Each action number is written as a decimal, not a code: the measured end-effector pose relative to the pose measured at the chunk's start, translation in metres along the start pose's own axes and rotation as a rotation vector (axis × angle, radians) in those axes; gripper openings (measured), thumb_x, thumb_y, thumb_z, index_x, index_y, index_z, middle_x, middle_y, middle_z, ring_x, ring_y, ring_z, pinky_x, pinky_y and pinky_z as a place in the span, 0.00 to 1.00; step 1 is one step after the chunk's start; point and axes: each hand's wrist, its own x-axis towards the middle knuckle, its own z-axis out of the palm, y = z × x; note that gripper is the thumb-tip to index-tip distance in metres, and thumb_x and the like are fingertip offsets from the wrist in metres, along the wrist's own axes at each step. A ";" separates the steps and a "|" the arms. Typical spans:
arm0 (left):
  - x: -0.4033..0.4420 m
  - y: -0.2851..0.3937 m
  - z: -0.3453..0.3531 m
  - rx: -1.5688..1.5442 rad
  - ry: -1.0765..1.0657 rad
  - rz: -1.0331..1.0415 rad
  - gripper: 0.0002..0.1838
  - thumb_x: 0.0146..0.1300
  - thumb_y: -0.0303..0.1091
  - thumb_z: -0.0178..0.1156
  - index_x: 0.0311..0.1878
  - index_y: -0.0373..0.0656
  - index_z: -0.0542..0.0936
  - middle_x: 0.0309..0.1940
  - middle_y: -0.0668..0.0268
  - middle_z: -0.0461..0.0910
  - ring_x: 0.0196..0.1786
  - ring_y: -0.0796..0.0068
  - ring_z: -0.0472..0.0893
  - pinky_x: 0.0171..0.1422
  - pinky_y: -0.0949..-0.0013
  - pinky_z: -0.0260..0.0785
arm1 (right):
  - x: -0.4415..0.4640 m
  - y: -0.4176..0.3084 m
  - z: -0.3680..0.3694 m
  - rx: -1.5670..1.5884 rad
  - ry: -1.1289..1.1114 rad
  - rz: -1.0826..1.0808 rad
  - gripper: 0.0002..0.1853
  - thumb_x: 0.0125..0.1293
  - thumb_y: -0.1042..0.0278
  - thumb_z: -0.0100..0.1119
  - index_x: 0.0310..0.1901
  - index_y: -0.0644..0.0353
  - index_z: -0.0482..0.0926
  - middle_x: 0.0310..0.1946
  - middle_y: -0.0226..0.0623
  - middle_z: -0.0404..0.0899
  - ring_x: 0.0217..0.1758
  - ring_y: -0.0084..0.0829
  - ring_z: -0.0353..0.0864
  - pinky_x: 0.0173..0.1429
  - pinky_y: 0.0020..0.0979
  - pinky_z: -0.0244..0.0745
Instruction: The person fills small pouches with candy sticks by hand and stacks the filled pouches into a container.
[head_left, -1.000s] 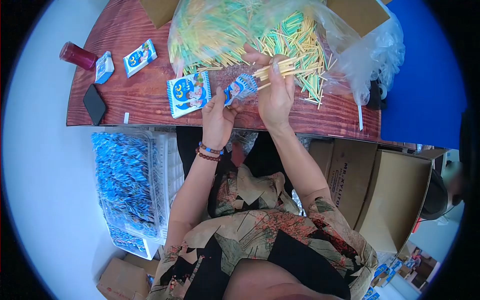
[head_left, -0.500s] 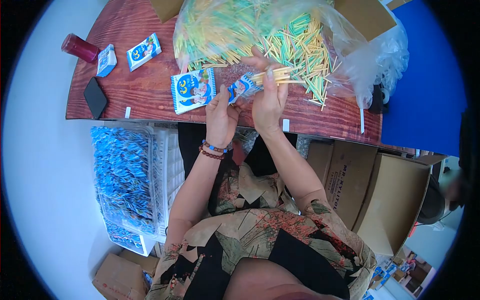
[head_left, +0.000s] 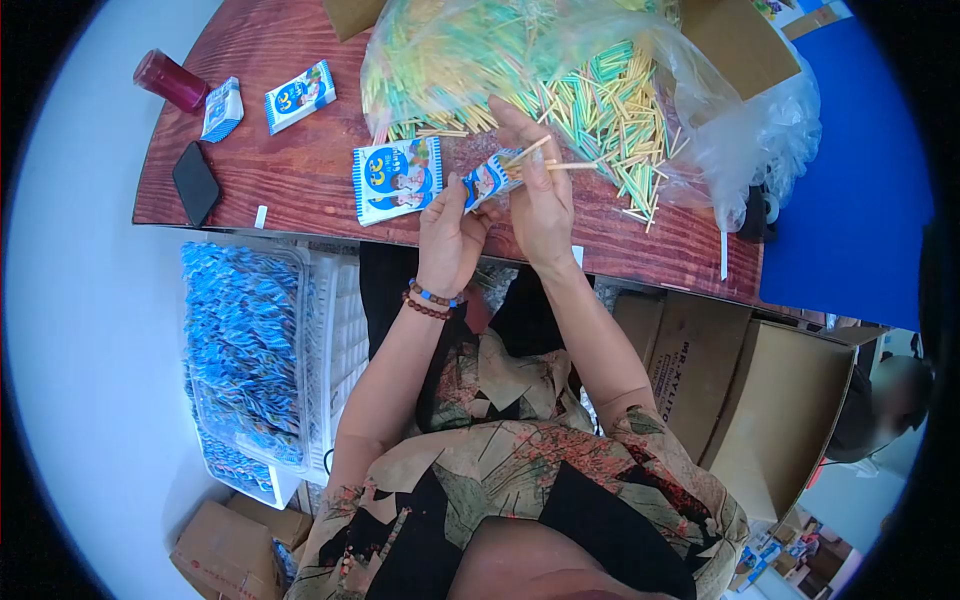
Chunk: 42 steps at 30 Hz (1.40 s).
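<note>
My left hand (head_left: pixel 452 235) pinches a small blue-and-white packet (head_left: pixel 487 182) by its lower left side, above the table's front edge. Thin yellow sticks (head_left: pixel 524 156) poke out of the packet's open end. At that end is my right hand (head_left: pixel 542 205), its thumb and fingers around the sticks; one stick (head_left: pixel 572 165) juts out to the right past the fingers. Beside my left hand lies a stack of flat blue-and-white packets (head_left: pixel 398 182). Just beyond my hands, a heap of yellow, green and pink sticks (head_left: pixel 610 125) spills from a large clear plastic bag (head_left: pixel 440 70).
On the wooden table (head_left: pixel 290 185) are a red cup (head_left: pixel 170 80), a black phone-like slab (head_left: pixel 196 184) and two more packets, one upright (head_left: pixel 222 110), one flat (head_left: pixel 300 97). Below left stands a plastic basket (head_left: pixel 308 350) of filled blue packets. Cardboard boxes (head_left: pixel 775 420) stand below right.
Most of the bundle of sticks in my right hand has gone into the packet; fewer stick out now. The view has shifted slightly.
</note>
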 end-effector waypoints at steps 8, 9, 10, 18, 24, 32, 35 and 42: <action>-0.003 0.002 0.000 -0.044 -0.030 0.007 0.13 0.73 0.39 0.50 0.38 0.43 0.80 0.37 0.66 0.81 0.37 0.75 0.76 0.45 0.68 0.70 | 0.005 -0.002 -0.006 -0.183 -0.044 0.009 0.32 0.72 0.51 0.43 0.68 0.70 0.58 0.68 0.48 0.60 0.74 0.41 0.54 0.75 0.40 0.47; -0.003 0.002 -0.001 -0.047 -0.041 0.005 0.13 0.73 0.39 0.50 0.38 0.43 0.80 0.37 0.67 0.81 0.37 0.75 0.76 0.46 0.68 0.70 | 0.008 -0.002 -0.007 -0.197 -0.048 0.005 0.33 0.72 0.49 0.43 0.68 0.70 0.57 0.69 0.48 0.59 0.74 0.41 0.54 0.75 0.40 0.48; -0.002 0.001 -0.001 -0.050 -0.055 0.002 0.13 0.73 0.39 0.50 0.39 0.43 0.80 0.37 0.67 0.81 0.38 0.76 0.77 0.46 0.68 0.70 | 0.009 -0.002 -0.008 -0.199 -0.056 0.001 0.33 0.72 0.49 0.43 0.68 0.70 0.57 0.69 0.48 0.59 0.74 0.41 0.54 0.75 0.40 0.48; -0.001 0.000 -0.006 -0.053 -0.061 0.010 0.12 0.72 0.39 0.51 0.39 0.44 0.80 0.39 0.67 0.82 0.40 0.77 0.78 0.46 0.70 0.71 | 0.013 -0.005 -0.011 -0.125 -0.125 0.056 0.34 0.72 0.49 0.42 0.67 0.71 0.58 0.69 0.49 0.59 0.73 0.41 0.56 0.75 0.40 0.47; -0.001 0.001 -0.001 -0.058 -0.016 0.003 0.12 0.72 0.39 0.52 0.39 0.44 0.80 0.40 0.66 0.82 0.42 0.77 0.79 0.47 0.70 0.71 | 0.014 -0.003 -0.012 -0.489 -0.201 0.012 0.32 0.73 0.49 0.41 0.66 0.70 0.61 0.67 0.47 0.62 0.73 0.40 0.57 0.75 0.38 0.48; -0.005 0.004 0.000 -0.059 -0.069 0.023 0.14 0.73 0.40 0.50 0.42 0.41 0.80 0.44 0.62 0.82 0.45 0.72 0.81 0.51 0.66 0.71 | 0.010 -0.013 -0.020 -0.115 0.128 -0.043 0.24 0.73 0.52 0.45 0.57 0.66 0.70 0.47 0.40 0.75 0.53 0.30 0.73 0.61 0.32 0.64; -0.004 0.008 0.005 -0.057 -0.110 0.044 0.15 0.73 0.41 0.50 0.44 0.39 0.80 0.45 0.61 0.82 0.47 0.70 0.81 0.54 0.65 0.71 | 0.001 -0.030 -0.022 -0.096 0.137 0.030 0.15 0.74 0.61 0.47 0.48 0.65 0.74 0.26 0.25 0.70 0.31 0.18 0.70 0.40 0.21 0.65; -0.003 -0.002 -0.002 -0.024 -0.063 0.103 0.10 0.72 0.35 0.52 0.48 0.41 0.79 0.47 0.65 0.81 0.51 0.74 0.79 0.59 0.61 0.70 | -0.021 0.006 -0.007 -0.396 0.175 0.216 0.09 0.66 0.70 0.60 0.45 0.62 0.79 0.27 0.19 0.75 0.28 0.07 0.66 0.28 0.14 0.55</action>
